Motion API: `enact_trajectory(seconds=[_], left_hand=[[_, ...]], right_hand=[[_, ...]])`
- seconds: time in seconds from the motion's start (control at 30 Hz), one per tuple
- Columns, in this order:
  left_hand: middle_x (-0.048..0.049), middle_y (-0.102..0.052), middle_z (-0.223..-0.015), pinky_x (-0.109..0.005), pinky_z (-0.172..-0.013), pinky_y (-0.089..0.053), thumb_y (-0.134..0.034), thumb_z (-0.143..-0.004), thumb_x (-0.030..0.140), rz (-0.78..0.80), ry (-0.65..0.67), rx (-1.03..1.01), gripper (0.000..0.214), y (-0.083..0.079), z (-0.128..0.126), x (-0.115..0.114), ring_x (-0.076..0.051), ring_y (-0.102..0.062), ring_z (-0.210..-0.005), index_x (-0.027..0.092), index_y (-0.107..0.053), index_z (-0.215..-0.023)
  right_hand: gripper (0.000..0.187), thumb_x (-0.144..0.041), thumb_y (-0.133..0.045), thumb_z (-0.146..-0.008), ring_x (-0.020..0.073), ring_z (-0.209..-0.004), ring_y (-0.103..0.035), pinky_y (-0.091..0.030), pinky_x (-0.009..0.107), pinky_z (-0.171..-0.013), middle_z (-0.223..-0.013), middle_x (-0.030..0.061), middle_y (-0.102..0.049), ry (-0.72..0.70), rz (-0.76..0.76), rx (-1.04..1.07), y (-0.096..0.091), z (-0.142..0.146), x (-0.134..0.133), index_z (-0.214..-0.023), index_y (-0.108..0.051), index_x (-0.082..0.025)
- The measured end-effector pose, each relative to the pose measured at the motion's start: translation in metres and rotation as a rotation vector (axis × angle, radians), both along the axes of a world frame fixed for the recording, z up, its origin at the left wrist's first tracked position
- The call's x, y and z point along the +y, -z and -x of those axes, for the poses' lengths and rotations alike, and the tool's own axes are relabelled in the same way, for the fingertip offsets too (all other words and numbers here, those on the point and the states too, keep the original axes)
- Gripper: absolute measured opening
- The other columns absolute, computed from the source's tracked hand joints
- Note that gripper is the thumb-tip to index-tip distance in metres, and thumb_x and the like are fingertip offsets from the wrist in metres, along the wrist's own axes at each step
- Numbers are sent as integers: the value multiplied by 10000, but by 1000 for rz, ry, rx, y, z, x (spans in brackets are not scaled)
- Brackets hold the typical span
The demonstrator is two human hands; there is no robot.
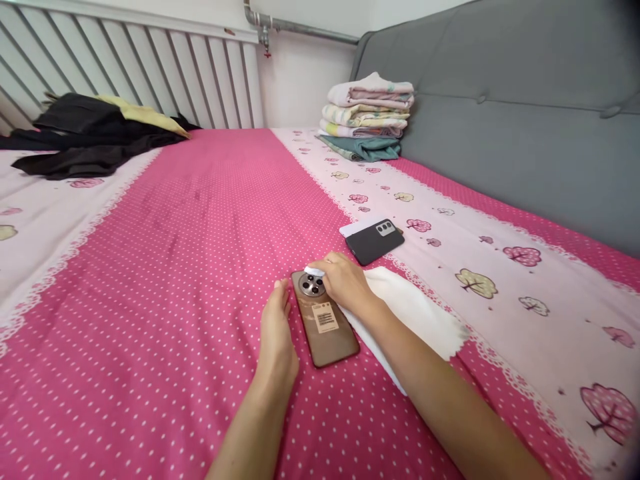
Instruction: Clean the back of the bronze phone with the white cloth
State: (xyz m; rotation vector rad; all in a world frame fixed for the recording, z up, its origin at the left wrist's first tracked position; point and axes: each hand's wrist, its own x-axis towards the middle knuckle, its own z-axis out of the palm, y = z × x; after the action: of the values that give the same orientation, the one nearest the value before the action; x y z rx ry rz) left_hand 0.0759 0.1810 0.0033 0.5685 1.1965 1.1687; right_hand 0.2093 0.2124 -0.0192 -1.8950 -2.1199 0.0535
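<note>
A brown smartphone (330, 343) lies back side up on the pink bedspread, with a round camera ring at its far end and a printed label on its back. My right hand (345, 280) is closed on a white cloth (415, 307). A bunched bit of the cloth presses at the camera ring, while the rest trails under my forearm onto the bed. My left hand (277, 327) rests on its edge along the phone's left side, fingers stretched out and holding nothing. Its fingertips are close to the phone's upper left corner.
Just beyond my right hand lies a black phone (375, 243), partly over something white. Folded fabrics (370, 120) are stacked by the grey headboard (525, 107). Dark clothes (85, 133) lie at the far left, near a white radiator (150, 60).
</note>
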Motion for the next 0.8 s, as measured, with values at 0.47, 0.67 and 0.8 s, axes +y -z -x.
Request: enact_trajectory(seconds=[0.47, 0.67, 0.8], left_hand=[[-10, -616, -1156, -245, -974, -401, -377, -872, 291, 63, 2, -17, 271, -7, 0, -1, -160, -475, -1178, 209, -628, -934], [-13, -588, -1200, -237, -1000, -378, -368, -875, 296, 88, 2, -7, 286, -2, 2, 2, -152, -475, -1177, 210, -608, -1003], [-19, -549, -1252, -221, -1023, -337, -332, -893, 305, 120, -2, -25, 318, -2, 2, 3, -132, -465, -1180, 188, -577, -1058]], right_hand=[[329, -130, -450, -808, 209, -832, -609, -416, 264, -695, -899, 99, -655, 7, 209, -53, -34, -15, -34, -1051, -657, -210], [207, -256, -569, -789, 216, -830, -626, -414, 265, -654, -892, 28, -690, -68, 295, -15, -44, -15, -43, -950, -693, -297], [154, -295, -637, -741, 201, -798, -628, -394, 250, -617, -849, -3, -693, -98, 366, -5, -45, -12, -43, -874, -709, -319]])
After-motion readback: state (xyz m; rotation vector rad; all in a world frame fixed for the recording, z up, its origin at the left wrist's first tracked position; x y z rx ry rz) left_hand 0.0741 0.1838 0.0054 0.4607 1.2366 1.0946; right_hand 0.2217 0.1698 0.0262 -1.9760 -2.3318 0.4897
